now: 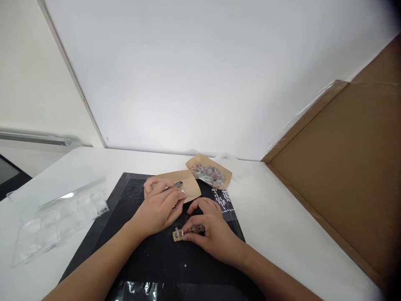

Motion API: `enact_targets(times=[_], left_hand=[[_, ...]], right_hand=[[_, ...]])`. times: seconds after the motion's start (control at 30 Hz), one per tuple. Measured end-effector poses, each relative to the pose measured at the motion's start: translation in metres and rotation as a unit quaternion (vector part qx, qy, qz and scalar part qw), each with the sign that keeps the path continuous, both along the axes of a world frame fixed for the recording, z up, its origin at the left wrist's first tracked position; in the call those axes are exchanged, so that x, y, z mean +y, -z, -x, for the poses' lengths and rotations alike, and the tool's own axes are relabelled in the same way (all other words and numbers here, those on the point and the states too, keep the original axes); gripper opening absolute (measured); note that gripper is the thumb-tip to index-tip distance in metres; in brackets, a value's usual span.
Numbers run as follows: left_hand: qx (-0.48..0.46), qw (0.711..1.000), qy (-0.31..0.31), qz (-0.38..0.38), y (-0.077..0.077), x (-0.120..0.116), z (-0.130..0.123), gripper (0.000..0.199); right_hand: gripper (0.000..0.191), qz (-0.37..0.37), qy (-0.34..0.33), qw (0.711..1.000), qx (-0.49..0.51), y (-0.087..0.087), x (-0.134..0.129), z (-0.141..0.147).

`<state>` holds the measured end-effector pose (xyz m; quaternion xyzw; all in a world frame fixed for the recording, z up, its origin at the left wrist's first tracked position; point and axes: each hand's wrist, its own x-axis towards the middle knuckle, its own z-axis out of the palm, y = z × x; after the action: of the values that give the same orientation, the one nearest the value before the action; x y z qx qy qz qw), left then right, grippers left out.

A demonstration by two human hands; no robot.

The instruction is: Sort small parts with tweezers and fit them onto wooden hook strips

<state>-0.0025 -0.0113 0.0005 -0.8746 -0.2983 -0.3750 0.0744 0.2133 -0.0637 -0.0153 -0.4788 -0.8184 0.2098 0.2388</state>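
My left hand [161,205] reaches over a brown paper tray [192,190], fingers bent and closed. A slim dark tool with a rounded shiny end [178,184] sticks out between its fingers; the rest of the tool is hidden. Small white bits show by the fingertips, too small to name. Close to the black mat, my right hand [209,230] pinches a small tan block [177,236] with a short clear upright piece on it. Beneath the same fingers shows a small dark metallic part [198,228], partly covered.
A second paper tray [213,174] behind holds many small grey, clear and red pieces. The black mat [150,259] lies on a white table. To the left stands an open clear compartment box [59,221]. A cardboard panel [338,167] rises at the right, a white wall behind.
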Motion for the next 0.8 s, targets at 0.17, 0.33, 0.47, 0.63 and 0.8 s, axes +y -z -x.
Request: enact_targets(times=[0.17,0.33,0.47,0.63,0.8], left_hand=[[0.008,1.000,0.003,0.004,0.0014,-0.0005,-0.0002,0.012],[0.011,1.000,0.009,0.014,0.0005,-0.0025,0.0000,0.013],[0.017,0.999,0.020,0.023,-0.0022,-0.0051,0.0007,0.014],[0.020,0.999,0.029,0.022,-0.0028,-0.0051,0.0012,0.016],[0.019,0.999,0.028,0.024,-0.0033,-0.0059,0.0008,0.014]], right_hand=[[0.011,-0.004,0.001,1.000,-0.011,-0.0013,-0.0012,0.0008],[0.012,-0.002,0.003,1.000,-0.024,-0.0008,-0.0025,0.0020],[0.014,-0.009,-0.001,0.999,-0.034,-0.0028,-0.0015,0.0013],[0.011,-0.026,0.005,0.999,-0.041,-0.0048,-0.0008,-0.0001],[0.012,-0.014,-0.006,0.999,-0.032,-0.0063,-0.0041,0.0012]])
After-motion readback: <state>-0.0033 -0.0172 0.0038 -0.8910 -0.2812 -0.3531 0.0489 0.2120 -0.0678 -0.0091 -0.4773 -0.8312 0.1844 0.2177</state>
